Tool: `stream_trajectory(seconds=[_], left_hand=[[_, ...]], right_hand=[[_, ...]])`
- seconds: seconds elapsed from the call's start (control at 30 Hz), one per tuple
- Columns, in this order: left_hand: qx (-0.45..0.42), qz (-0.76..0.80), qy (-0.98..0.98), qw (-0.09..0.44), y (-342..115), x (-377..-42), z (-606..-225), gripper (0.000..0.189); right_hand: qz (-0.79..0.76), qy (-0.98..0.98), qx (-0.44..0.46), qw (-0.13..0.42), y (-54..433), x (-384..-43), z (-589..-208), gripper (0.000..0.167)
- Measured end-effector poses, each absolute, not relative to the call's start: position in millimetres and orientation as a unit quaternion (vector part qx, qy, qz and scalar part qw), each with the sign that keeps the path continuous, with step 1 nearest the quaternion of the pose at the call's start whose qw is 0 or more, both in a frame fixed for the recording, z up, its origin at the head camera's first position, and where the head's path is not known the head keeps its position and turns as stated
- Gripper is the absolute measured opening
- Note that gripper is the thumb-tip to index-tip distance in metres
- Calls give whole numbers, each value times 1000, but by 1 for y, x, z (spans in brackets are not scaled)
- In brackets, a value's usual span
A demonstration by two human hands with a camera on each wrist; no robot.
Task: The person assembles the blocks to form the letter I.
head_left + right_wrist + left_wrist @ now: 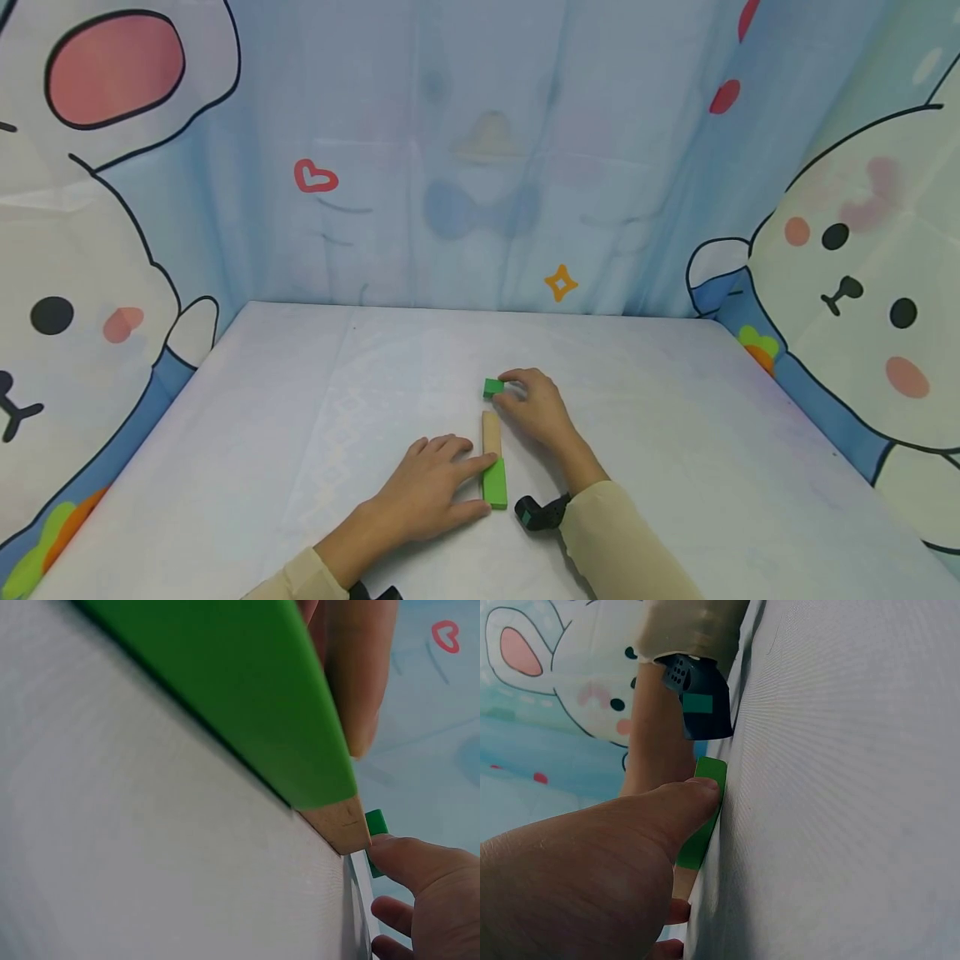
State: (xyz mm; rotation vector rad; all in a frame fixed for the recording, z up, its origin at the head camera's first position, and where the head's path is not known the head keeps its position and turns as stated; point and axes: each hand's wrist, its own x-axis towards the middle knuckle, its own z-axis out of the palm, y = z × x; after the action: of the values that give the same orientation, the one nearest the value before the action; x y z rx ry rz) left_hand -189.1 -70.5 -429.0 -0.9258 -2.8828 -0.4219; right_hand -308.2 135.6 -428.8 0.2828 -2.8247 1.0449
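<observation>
A long green block [494, 485] lies on the table, end to end with a plain wooden block [491, 433] beyond it. My left hand [429, 492] is at their left side, its fingers spread and fairly straight. Its index fingertip touches near the joint, and its thumb [686, 802] lies against the green block's side. Past the wooden block's far end, my right hand [536, 408] pinches a small green block [492, 387] between thumb and index finger. In the right wrist view, that small block [377, 823] is partly hidden behind the thumb.
A white-covered table [300, 450] spreads around the blocks. Behind it hangs a blue curtain [450, 267] printed with cartoon figures. A dark wrist camera [542, 512] sits at the right sleeve, close to the long green block's near end.
</observation>
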Motion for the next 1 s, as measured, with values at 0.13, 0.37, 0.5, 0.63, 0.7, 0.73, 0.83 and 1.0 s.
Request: stream_trajectory(seconds=[0.13,0.37,0.5,0.63,0.7,0.73,0.83,1.0], left_hand=[[-304,-135,-942,48,-70,-189,-429,59],[-303,-129,-943,50,-70,-189,-429,59],[-303,-128,-943,48,-70,-189,-429,59],[-303,-130,-943,47,-70,-189,-429,59],[-302,-130,-943,48,-70,-188,-429,59],[-303,-130,-943,49,-70,-188,-429,59],[-303,-130,-943,49,-70,-189,-429,59],[-303,-128,-943,51,-70,-189,-429,58]], right_hand=[[339,-934,96,59,135,-309,-431,39],[326,-937,110,62,134,-310,-434,39],[320,-939,115,60,134,-308,-432,38],[311,-943,108,52,132,-308,-430,37],[305,-945,106,49,132,-308,-430,37],[304,-946,106,49,132,-308,-430,37],[301,-947,104,48,131,-308,-430,36],[298,-948,103,49,132,-309,-430,37]])
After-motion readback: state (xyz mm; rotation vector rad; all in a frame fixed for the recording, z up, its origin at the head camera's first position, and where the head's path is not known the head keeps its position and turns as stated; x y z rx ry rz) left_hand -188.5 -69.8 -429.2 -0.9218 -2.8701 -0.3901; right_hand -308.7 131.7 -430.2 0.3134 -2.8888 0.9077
